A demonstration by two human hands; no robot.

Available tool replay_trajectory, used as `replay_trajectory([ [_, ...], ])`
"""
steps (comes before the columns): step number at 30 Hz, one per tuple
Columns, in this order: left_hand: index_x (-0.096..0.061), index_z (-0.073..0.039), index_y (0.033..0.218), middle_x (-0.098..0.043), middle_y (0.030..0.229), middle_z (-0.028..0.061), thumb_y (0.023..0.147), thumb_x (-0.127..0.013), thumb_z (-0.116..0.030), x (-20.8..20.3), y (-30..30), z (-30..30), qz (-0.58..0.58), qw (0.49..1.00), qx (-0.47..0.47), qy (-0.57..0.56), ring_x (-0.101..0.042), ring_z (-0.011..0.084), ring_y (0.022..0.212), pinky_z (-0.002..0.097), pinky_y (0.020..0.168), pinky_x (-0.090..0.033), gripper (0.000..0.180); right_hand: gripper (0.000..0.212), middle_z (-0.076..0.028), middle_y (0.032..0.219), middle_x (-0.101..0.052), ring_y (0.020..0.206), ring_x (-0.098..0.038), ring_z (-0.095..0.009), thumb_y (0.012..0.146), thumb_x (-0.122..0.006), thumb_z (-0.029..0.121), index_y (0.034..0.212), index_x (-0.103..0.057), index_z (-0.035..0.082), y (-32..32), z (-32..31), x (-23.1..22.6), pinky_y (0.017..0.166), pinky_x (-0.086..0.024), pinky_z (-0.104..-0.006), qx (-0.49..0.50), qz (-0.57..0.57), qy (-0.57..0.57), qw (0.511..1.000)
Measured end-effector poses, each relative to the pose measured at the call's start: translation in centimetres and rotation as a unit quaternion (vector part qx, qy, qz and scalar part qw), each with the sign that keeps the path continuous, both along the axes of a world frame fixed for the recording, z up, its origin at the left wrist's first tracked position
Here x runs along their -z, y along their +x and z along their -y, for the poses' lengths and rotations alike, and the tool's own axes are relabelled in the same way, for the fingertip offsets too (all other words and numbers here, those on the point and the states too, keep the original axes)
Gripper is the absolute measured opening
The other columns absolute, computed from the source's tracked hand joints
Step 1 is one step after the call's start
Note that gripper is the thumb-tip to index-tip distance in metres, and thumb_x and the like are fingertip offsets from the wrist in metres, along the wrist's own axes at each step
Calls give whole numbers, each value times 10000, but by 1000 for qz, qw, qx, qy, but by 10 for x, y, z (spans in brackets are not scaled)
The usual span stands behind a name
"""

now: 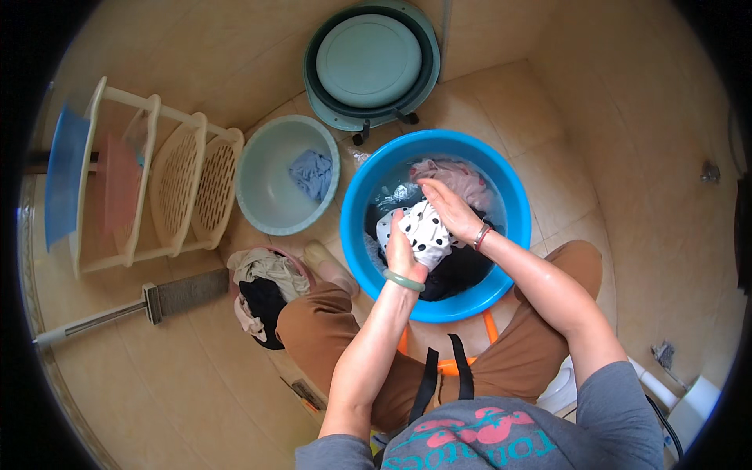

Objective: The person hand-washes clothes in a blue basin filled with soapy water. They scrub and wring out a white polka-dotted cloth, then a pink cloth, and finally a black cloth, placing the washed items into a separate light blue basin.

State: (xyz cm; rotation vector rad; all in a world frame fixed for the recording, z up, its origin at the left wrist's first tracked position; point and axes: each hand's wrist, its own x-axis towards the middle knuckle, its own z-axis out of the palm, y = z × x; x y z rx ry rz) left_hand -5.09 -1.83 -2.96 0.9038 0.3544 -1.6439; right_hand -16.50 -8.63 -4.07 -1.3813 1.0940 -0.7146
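Through the head view I have the dotted cloth (435, 239) between both hands, within the rim of the tub (352, 227). My left hand (403, 252) holds it, one digit laid along it; I cannot tell how the hidden fingers sit. My right hand (454, 211) rests against it, fingers straight and close together. Pink cloth (462, 182) lies beyond, dark cloth (460, 274) beneath. Left of the tub, a basin (258, 176) holds blue cloth (312, 175).

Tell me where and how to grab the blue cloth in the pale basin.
Probably pinch the blue cloth by its crumpled middle, coming from above: it lies bunched in folds, the pale basin is open on top, and its wall sits close on the cloth's right.
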Motion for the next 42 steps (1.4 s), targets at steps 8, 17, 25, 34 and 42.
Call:
replay_trajectory([
  [8, -581, -75, 1045, -636, 966, 96, 957, -529, -450, 17, 25, -2, 73, 996, -32, -37, -647, 237, 848, 376, 753, -549, 389, 205, -129, 949, -607, 882, -612, -278, 867, -609, 148, 1027, -651, 28, 9, -34, -77, 767, -499, -362, -140, 12, -306, 941],
  [17, -622, -66, 1000, -642, 887, 36, 952, -543, -383, -24, -33, -11, 273, 957, -17, 91, -629, 153, 794, 301, 690, -486, 330, 189, -127, 742, -609, 632, -633, -302, 922, -563, 225, 812, -591, 73, 8, -13, -17, 523, -509, -396, -34, -216, -326, 920],
  [25, -611, -98, 1069, -638, 981, 39, 952, -549, -411, -13, -12, -8, 212, 975, -48, 43, -634, 167, 885, 319, 735, -517, 340, 218, -140, 779, -589, 654, -624, -339, 927, -553, 234, 796, -557, 59, 25, -36, -52, 558, -504, -437, -33, -181, -319, 930],
  [34, -527, -40, 1236, -629, 1176, 106, 995, -373, -510, -31, 5, -4, 93, 995, -9, -30, -635, 247, 1045, 382, 903, -515, 551, 515, 5, 678, -560, 652, -496, -78, 997, -418, 476, 761, -599, 56, 1, -14, -27, 599, -391, -238, 37, 3, 98, 994],
  [42, -520, -54, 1235, -617, 1195, 89, 989, -422, -480, -29, 12, -6, 63, 996, -38, -45, -618, 244, 1074, 382, 918, -505, 501, 554, -31, 734, -605, 717, -551, -114, 998, -396, 490, 820, -636, 24, -6, -13, -34, 683, -438, -263, 63, 45, 151, 985],
])
